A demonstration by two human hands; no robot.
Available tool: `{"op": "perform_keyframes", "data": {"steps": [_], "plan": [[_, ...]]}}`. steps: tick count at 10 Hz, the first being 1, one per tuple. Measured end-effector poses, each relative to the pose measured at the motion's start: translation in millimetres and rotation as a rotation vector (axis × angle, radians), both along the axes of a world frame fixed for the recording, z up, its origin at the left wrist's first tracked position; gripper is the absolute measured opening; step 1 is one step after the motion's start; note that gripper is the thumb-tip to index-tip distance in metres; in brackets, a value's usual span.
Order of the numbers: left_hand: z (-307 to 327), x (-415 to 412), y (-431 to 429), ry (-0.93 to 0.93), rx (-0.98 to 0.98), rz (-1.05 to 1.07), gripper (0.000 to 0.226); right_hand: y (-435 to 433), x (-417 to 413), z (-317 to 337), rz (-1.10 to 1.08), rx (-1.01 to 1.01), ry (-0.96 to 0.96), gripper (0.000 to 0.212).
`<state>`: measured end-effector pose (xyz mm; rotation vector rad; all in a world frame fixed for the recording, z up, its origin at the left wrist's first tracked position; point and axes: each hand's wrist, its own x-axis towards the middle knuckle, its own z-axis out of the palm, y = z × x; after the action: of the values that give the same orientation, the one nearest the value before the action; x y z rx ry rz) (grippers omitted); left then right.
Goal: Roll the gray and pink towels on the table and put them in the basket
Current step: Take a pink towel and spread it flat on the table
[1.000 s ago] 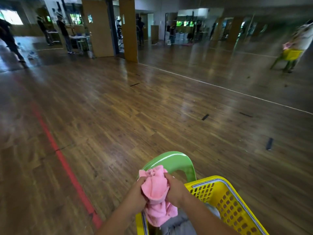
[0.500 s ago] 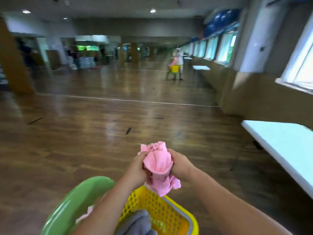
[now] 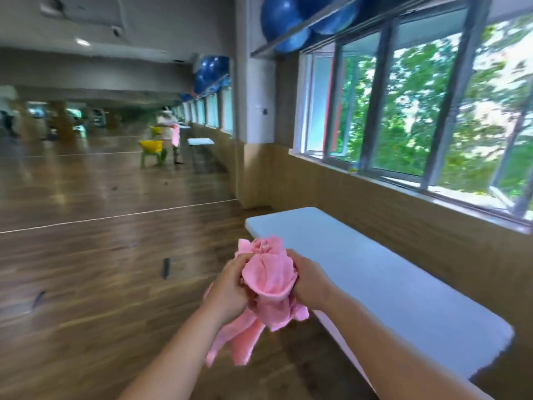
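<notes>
While the crumpled pink cloth towel [image 3: 269, 280] hangs in mid-air beside the long white surface [image 3: 389, 284], the left hand [image 3: 227, 290] and the right hand [image 3: 310, 281] grip it from either side — fingers of both curled round its bunched upper part — and its loose ends dangle over the brown wooden floor [image 3: 101, 269].
</notes>
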<state>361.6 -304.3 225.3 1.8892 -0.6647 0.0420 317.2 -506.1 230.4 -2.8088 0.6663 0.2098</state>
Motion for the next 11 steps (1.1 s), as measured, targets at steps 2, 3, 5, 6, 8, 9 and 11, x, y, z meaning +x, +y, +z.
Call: {"op": "perform_keyframes", "data": {"steps": [2, 3, 5, 6, 8, 9, 11], "plan": [[14.5, 16.7, -166.9, -0.071, -0.023, -0.175, 0.048, -140.4, -30.5, 45.6, 0.172, 0.512, -0.645, 0.028], [18.3, 32.4, -236.9, -0.141, 0.012, -0.243, 0.044, -196.0, -31.4, 45.2, 0.018, 0.62, -0.728, 0.024], [20.7, 67.1, -346.7, -0.208, -0.058, -0.368, 0.034, -289.3, -12.1, 43.9, -0.18, 0.834, -0.857, 0.037], [18.9, 89.9, -389.7, -0.225, -0.093, -0.396, 0.029, -320.7, -1.9, 48.8, -0.217, 0.776, -0.895, 0.038], [31.0, 134.6, -474.4, -0.229, -0.093, -0.482, 0.04, -390.5, 15.6, 63.5, -0.141, 0.428, -0.918, 0.02], [39.2, 146.4, -510.0, -0.235, -0.112, -0.501, 0.044, -423.8, 23.3, 70.7, -0.107, 0.302, -0.92, 0.026], [12.9, 175.0, -537.2, -0.167, -0.027, -0.475, 0.04, -471.0, 59.4, 45.7, -0.044, 0.531, -0.831, 0.026]]}}
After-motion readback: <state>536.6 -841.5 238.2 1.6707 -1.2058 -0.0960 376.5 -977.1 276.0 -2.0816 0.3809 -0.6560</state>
